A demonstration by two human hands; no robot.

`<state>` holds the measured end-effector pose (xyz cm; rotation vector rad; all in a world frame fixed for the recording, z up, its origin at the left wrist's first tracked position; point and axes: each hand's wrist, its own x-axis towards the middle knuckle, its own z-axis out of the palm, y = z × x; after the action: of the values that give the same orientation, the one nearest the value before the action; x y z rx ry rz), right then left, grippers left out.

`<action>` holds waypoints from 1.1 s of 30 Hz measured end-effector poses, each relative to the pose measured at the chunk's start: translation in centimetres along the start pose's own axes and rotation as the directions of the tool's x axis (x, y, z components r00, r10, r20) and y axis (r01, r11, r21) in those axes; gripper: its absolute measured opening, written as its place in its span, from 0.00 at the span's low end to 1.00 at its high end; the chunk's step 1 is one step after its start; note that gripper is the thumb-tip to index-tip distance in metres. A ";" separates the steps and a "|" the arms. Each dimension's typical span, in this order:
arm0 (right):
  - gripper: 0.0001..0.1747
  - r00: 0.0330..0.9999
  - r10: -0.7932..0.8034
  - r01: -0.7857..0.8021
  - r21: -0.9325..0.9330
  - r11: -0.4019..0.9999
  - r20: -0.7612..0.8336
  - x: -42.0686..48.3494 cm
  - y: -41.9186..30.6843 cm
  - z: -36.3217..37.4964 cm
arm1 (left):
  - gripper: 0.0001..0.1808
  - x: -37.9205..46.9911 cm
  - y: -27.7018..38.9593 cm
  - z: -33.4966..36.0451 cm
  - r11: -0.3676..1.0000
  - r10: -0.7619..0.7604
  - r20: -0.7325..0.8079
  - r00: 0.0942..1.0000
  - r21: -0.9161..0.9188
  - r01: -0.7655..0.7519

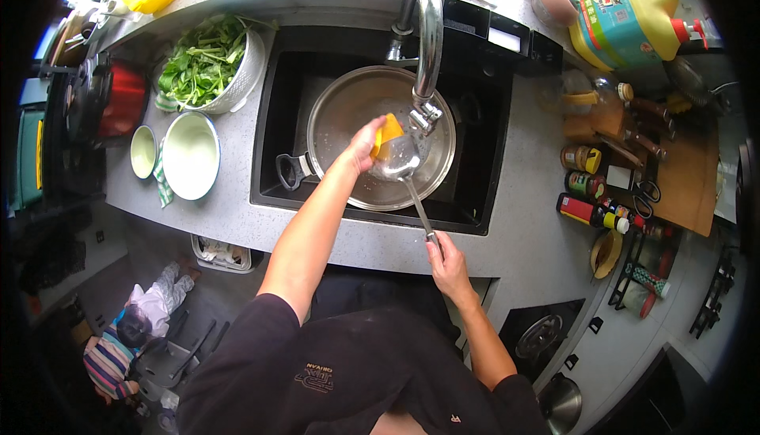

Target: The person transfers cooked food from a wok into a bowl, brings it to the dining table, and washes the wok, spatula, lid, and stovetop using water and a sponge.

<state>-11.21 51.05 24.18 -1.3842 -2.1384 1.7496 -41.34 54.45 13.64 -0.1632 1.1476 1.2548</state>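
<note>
My left hand (363,145) grips a yellow sponge (389,129) over the sink. The sponge is at the edge of the bowl of a metal ladle or wok spatula (399,159), whose exact shape I cannot tell. Its handle is held by my right hand (449,264), near the sink's front edge. Below the sponge, a round stainless steel pan (332,111) sits in the black sink (285,114), its looped handle (291,171) pointing left. Drops wet the inside of the pan. A chrome faucet (428,37) arches above it.
Left of the sink stand a white basket (252,67) of leafy greens (205,64) and two enamel bowls (191,156). A detergent jug (623,13), sauce bottles (585,209) and a knife block (594,123) line the right side. Two people (133,328) are on the floor, lower left.
</note>
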 end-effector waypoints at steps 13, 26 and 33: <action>0.11 0.999 -0.017 0.010 -0.138 0.990 -0.050 5.3 -0.6 3.8 | 0.26 -2.2 -5.6 5.2 0.748 0.106 -0.078 0.991 -0.651 -0.131; 0.11 0.990 -0.080 0.072 -0.070 0.995 -0.113 6.5 0.4 5.3 | 0.20 -4.3 -7.9 6.5 0.956 0.256 -0.142 0.956 0.183 -0.229; 0.14 0.996 0.059 -0.066 0.120 0.991 0.061 4.4 -2.4 1.0 | 0.20 -1.8 -3.0 0.3 0.906 0.407 -0.521 0.750 0.126 -0.405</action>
<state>-15.80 53.23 23.69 -1.4017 -1.9974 1.9294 -38.55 52.34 13.74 -0.2851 1.7435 1.6533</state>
